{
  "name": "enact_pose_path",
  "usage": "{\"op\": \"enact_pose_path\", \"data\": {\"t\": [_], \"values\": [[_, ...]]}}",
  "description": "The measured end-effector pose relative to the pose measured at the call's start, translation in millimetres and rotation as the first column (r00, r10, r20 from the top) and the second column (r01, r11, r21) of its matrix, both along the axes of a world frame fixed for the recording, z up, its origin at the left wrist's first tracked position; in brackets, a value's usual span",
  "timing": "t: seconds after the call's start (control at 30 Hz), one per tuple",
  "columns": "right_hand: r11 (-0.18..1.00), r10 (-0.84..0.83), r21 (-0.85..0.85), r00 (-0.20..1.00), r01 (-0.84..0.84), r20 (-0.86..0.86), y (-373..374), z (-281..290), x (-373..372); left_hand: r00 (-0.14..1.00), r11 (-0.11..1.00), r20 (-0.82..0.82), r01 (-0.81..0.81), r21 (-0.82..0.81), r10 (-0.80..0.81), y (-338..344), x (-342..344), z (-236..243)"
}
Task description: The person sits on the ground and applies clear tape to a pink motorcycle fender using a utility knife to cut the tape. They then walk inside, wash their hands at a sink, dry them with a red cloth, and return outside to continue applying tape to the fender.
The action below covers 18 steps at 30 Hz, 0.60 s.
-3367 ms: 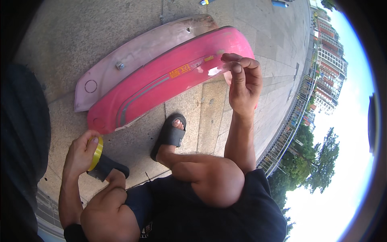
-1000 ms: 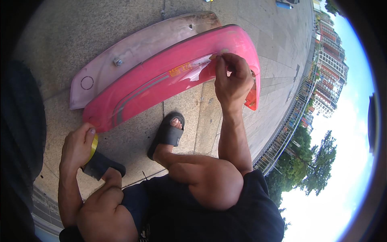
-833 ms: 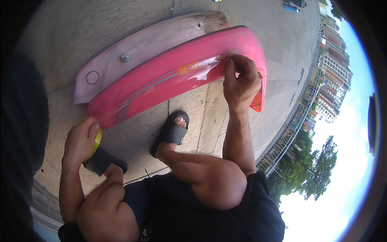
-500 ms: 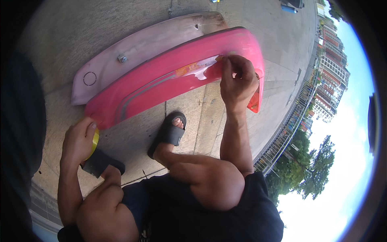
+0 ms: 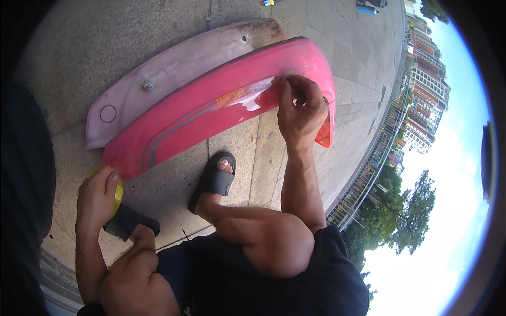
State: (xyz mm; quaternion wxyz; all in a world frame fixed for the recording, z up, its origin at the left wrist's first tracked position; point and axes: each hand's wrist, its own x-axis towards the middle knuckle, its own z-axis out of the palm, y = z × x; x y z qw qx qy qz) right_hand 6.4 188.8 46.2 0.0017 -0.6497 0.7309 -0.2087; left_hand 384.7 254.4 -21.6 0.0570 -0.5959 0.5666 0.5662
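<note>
A bright pink curved panel (image 5: 190,102) slopes up from left to right in front of me. On its side is a torn, partly peeled sticker (image 5: 237,98) in orange and white, with a grey stripe leading to it. My right hand (image 5: 303,116) is closed in a pinch at the sticker's right end, a small orange-yellow bit showing at the fingertips. My left hand (image 5: 96,197) is closed around a yellow round-edged thing (image 5: 118,197), mostly hidden by the palm, beside the panel's lower left end. An orange-red piece (image 5: 325,132) sits at the panel's right end.
Behind it lies a pale pink panel (image 5: 168,63) bearing a small metal fitting (image 5: 148,85). My sandalled feet (image 5: 219,181) stand close in front on the paving. Dark cloth (image 5: 26,179) hangs at the left. A blue cylinder (image 5: 367,9) lies far off; a railing (image 5: 363,179) runs along the right.
The whole view has shifted slightly, so the panels appear a little further left. Both hands keep their places against the pink panel, and the right-hand pinch stays at the sticker's end.
</note>
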Motion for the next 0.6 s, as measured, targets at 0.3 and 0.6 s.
{"op": "enact_pose_path", "data": {"t": [0.3,0.6], "values": [[0.998,-0.061,0.030,0.997,0.060,0.050,0.1,-0.6,0.7,1.000,1.000,0.001,0.009,0.019,-0.009,-3.1,-2.1,-0.1],[1.000,-0.010,-0.020,1.000,0.010,0.021,0.5,-6.3,-6.1,1.000,1.000,0.018,-0.007,-0.006,0.007,-3.8,-5.2,2.2]]}}
